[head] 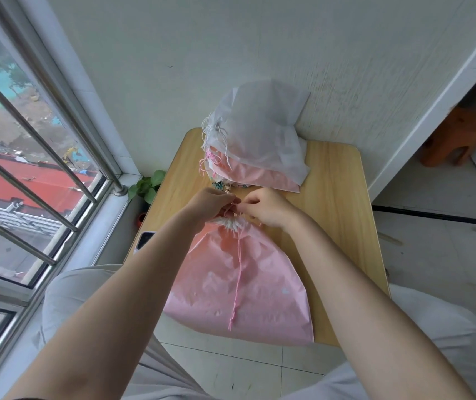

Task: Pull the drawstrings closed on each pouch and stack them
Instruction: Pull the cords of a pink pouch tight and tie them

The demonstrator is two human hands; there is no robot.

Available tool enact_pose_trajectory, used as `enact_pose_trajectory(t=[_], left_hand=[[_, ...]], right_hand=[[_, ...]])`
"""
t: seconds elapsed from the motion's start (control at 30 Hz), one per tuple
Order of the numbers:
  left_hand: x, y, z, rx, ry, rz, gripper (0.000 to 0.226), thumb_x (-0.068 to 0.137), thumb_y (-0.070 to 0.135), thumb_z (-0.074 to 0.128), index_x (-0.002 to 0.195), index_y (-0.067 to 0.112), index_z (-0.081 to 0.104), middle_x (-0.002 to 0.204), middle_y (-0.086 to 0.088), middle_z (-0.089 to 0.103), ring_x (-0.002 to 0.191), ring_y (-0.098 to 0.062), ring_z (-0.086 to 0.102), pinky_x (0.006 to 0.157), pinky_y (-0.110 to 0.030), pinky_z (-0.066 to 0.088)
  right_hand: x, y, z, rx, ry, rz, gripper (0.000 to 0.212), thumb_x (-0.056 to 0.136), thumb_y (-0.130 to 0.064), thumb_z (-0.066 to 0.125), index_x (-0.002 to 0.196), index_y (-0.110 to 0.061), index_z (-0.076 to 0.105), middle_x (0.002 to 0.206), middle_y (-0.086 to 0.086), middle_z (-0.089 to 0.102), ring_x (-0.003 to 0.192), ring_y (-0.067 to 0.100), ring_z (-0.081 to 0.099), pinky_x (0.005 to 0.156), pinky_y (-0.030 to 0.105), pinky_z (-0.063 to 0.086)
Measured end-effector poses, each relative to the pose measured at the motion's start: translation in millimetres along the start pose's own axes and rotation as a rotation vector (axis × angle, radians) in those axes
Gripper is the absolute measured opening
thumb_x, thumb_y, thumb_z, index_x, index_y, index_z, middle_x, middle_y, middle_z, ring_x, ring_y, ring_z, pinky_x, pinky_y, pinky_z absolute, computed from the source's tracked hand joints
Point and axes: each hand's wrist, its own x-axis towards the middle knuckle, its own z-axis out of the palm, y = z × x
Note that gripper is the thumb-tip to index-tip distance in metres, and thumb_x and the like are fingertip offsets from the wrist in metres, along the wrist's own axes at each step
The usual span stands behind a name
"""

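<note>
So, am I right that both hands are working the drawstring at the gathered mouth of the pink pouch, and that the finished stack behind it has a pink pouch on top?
Not quite: the head view shows a white pouch on top of the stack, with a pink one beneath. The rest holds: the left hand and right hand both pinch the drawstring at the pink pouch's gathered mouth.

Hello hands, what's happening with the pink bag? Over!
Left hand and right hand pinch pink drawstring. Pink pouch cinched. Stack behind, way clear.
</note>
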Motion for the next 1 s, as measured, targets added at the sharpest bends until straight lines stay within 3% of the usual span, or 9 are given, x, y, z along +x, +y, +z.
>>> enact_pose_trajectory(t=[0.17, 0.3, 0.4, 0.5, 0.63, 0.7, 0.77, 0.87, 1.0], left_hand=[[0.2, -0.2, 4.3, 0.000, -0.031, 0.041, 0.017, 0.082, 0.016, 0.077, 0.095, 0.005, 0.077, 0.083, -0.010, 0.070, 0.070, -0.018, 0.059, 0.072, -0.028, 0.051], [-4.4, 1.3, 4.3, 0.024, -0.064, 0.070, 0.017, 0.080, 0.005, 0.077, 0.096, 0.009, 0.076, 0.085, -0.008, 0.073, 0.071, -0.015, 0.065, 0.076, -0.023, 0.056], [-6.7, 3.2, 2.9, 0.061, -0.044, 0.109, 0.017, 0.079, 0.003, 0.077, 0.095, 0.009, 0.075, 0.082, -0.003, 0.074, 0.073, -0.011, 0.066, 0.072, -0.015, 0.054], [-9.3, 5.2, 1.0, 0.178, -0.044, 0.172, 0.020, 0.080, 0.007, 0.078, 0.100, 0.011, 0.075, 0.091, -0.003, 0.075, 0.077, -0.006, 0.066, 0.073, -0.010, 0.050], [-11.1, 13.1, 2.7, 0.339, 0.018, 0.245, 0.021, 0.077, 0.009, 0.079, 0.097, 0.016, 0.076, 0.088, 0.002, 0.072, 0.078, -0.009, 0.062, 0.072, -0.012, 0.047], [-11.9, 15.5, 1.7, 0.440, 0.079, 0.305, 0.020, 0.077, 0.011, 0.080, 0.096, 0.017, 0.076, 0.088, 0.003, 0.071, 0.077, -0.010, 0.061, 0.064, -0.010, 0.043], [-11.8, 15.7, -0.7, 0.511, 0.127, 0.353, 0.021, 0.077, 0.014, 0.081, 0.097, 0.018, 0.076, 0.089, 0.003, 0.072, 0.079, -0.011, 0.064, 0.067, -0.016, 0.045], [-13.3, 13.7, -1.2, 0.562, 0.167, 0.399, 0.021, 0.078, 0.016, 0.080, 0.098, 0.020, 0.076, 0.087, 0.004, 0.070, 0.079, -0.011, 0.063, 0.072, -0.023, 0.047], [-13.2, 7.7, 2.6, 0.606, 0.244, 0.459, 0.012, 0.081, 0.020, 0.078, 0.092, 0.018, 0.076, 0.085, 0.004, 0.071, 0.080, -0.015, 0.065, 0.073, -0.028, 0.052]], right_hand=[[0.2, 8.0, 6.0, -0.034, 0.001, 0.026, 0.029, 0.087, -0.020, 0.067, 0.072, 0.004, 0.066, 0.062, 0.004, 0.048, 0.059, 0.014, 0.041, 0.056, 0.027, 0.031], [2.7, 9.5, 4.4, -0.012, -0.017, 0.069, 0.029, 0.076, -0.027, 0.080, 0.080, 0.001, 0.073, 0.067, 0.000, 0.051, 0.064, 0.011, 0.045, 0.061, 0.026, 0.035], [-3.0, 9.2, -9.9, 0.006, -0.059, 0.157, 0.025, 0.072, -0.035, 0.083, 0.072, -0.013, 0.071, 0.061, -0.005, 0.054, 0.049, 0.009, 0.040, 0.044, 0.019, 0.030], [-1.4, 13.7, -16.9, 0.120, 0.012, 0.198, 0.007, 0.082, -0.017, 0.072, 0.089, -0.017, 0.071, 0.083, 0.004, 0.065, 0.059, 0.016, 0.053, 0.038, 0.017, 0.031], [-2.1, 8.3, -3.4, 0.344, -0.057, 0.117, 0.031, 0.081, -0.004, 0.070, 0.108, -0.017, 0.067, 0.096, 0.001, 0.068, 0.079, 0.013, 0.059, 0.057, 0.024, 0.040], [-4.1, 5.5, 2.2, 0.408, -0.064, 0.085, 0.036, 0.081, 0.001, 0.071, 0.114, -0.011, 0.065, 0.091, 0.002, 0.068, 0.074, 0.007, 0.060, 0.053, 0.015, 0.040], [-5.3, 2.9, 4.9, 0.433, -0.038, 0.066, 0.038, 0.081, 0.003, 0.072, 0.117, -0.006, 0.064, 0.088, 0.004, 0.066, 0.069, 0.004, 0.060, 0.047, 0.007, 0.038], [-5.7, -1.2, 5.7, 0.428, -0.007, 0.078, 0.037, 0.080, -0.002, 0.074, 0.116, -0.006, 0.065, 0.092, 0.004, 0.068, 0.072, 0.005, 0.061, 0.045, 0.004, 0.037], [-2.0, -1.2, 3.1, 0.436, 0.018, 0.175, 0.028, 0.079, -0.005, 0.075, 0.106, -0.010, 0.069, 0.079, 0.000, 0.065, 0.061, 0.007, 0.054, 0.047, 0.018, 0.034]])
